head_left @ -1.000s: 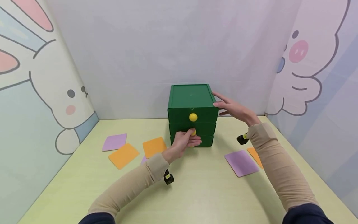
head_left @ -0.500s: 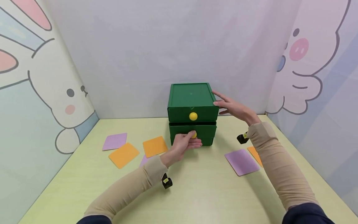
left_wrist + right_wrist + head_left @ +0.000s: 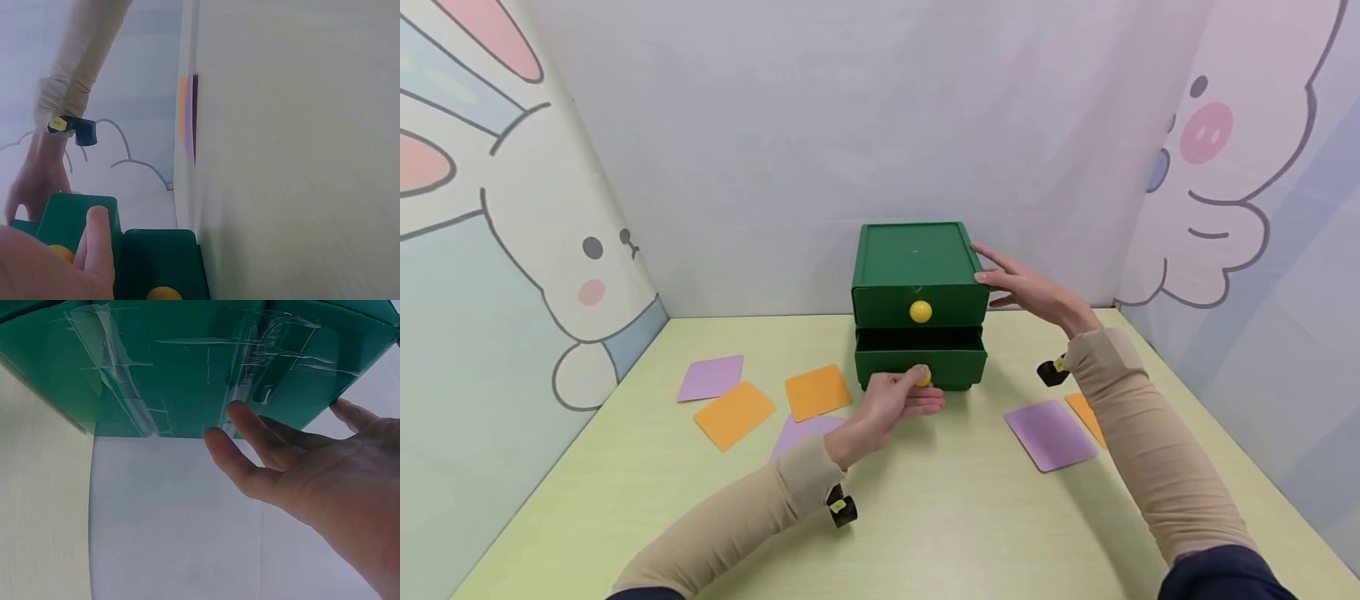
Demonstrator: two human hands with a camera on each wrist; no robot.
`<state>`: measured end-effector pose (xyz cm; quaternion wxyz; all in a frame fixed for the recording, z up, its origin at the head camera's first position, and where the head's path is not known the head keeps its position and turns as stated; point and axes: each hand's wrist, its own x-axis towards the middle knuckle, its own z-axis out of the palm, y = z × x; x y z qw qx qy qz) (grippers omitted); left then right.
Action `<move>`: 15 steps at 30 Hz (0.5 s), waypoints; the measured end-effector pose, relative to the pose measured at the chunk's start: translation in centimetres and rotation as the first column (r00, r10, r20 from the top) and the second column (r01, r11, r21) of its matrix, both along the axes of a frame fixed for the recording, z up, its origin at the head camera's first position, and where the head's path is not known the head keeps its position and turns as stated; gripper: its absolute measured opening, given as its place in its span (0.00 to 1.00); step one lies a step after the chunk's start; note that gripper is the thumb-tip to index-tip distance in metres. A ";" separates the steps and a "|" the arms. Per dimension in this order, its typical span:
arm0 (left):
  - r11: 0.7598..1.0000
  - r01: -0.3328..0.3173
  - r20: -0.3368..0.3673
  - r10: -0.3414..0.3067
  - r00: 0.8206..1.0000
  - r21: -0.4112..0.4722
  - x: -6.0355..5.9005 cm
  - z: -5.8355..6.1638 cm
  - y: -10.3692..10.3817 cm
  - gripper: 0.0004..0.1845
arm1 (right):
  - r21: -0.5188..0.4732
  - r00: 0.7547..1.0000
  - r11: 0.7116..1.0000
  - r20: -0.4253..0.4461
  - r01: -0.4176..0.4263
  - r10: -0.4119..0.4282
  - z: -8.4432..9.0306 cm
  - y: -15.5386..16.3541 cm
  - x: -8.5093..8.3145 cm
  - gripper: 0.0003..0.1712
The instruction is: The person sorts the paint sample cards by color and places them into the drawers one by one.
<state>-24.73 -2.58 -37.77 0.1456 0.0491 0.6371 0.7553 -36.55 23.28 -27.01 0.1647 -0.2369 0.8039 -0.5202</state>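
Two hands on one green drawer chest (image 3: 919, 275), head view: your left hand (image 3: 898, 398) pinches the yellow knob (image 3: 922, 377) of the lower drawer (image 3: 921, 362), which stands partly out; your right hand (image 3: 1026, 287) lies with straight fingers flat against the chest's right side. Upper drawer is closed, its knob (image 3: 921, 312) untouched. Chest sits at the back middle of the pale table (image 3: 970, 517), with orange cards (image 3: 733, 414) and purple cards (image 3: 1050, 434) lying on both sides. Risk, as I judge it: the chest looks light, so if your bracing hand slackens, the whole box may slide or tip forward with the pull.

Left wrist view: your thumb (image 3: 97, 240) sits over the knob (image 3: 61, 252), a shallow pinch. It could slip off the round knob.

Right wrist view: fingers (image 3: 247, 447) spread open on the chest's taped wall (image 3: 187, 369), pressing, not gripping. Glossy tape may let them skid.
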 end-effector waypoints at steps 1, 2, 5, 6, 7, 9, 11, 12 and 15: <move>1.000 0.002 0.001 -0.002 1.000 0.002 0.1 0.0 0.0 0.24 | 0.000 1.000 1.000 -0.001 0.000 0.000 0.0 0.0 0.0 0.41; 1.000 0.004 0.003 -0.004 1.000 0.003 0.3 -0.1 0.0 0.24 | 0.000 1.000 1.000 -0.001 0.001 -0.001 0.0 0.0 0.1 0.41; 1.000 0.013 0.004 -0.013 1.000 0.006 0.7 -0.2 -0.1 0.25 | 0.003 1.000 1.000 -0.001 0.002 -0.002 0.0 0.0 0.1 0.41; 1.000 0.016 0.005 -0.016 1.000 0.007 0.8 -0.2 -0.1 0.25 | 0.002 1.000 1.000 0.002 0.004 -0.004 0.0 0.0 0.1 0.40; 1.000 0.019 0.003 -0.019 1.000 0.006 0.9 -0.2 -0.2 0.26 | 0.002 1.000 1.000 0.002 0.007 -0.007 0.0 0.0 0.1 0.40; 1.000 0.023 0.000 -0.023 1.000 0.005 1.1 -0.2 -0.2 0.26 | 0.003 1.000 1.000 -0.002 0.002 -0.002 0.0 0.0 0.0 0.41; 1.000 0.028 0.000 -0.028 1.000 0.005 1.3 -0.2 -0.3 0.26 | 0.005 1.000 1.000 -0.006 0.002 -0.002 0.0 0.0 0.0 0.41; 1.000 0.030 0.000 -0.030 1.000 0.006 1.4 -0.2 -0.3 0.26 | 0.008 1.000 1.000 -0.010 0.001 -0.001 0.0 0.0 0.0 0.41; 0.999 0.040 -0.003 -0.040 0.999 0.007 1.8 -0.2 -0.3 0.25 | 0.013 1.000 1.000 -0.014 -0.001 0.002 0.0 0.0 0.0 0.42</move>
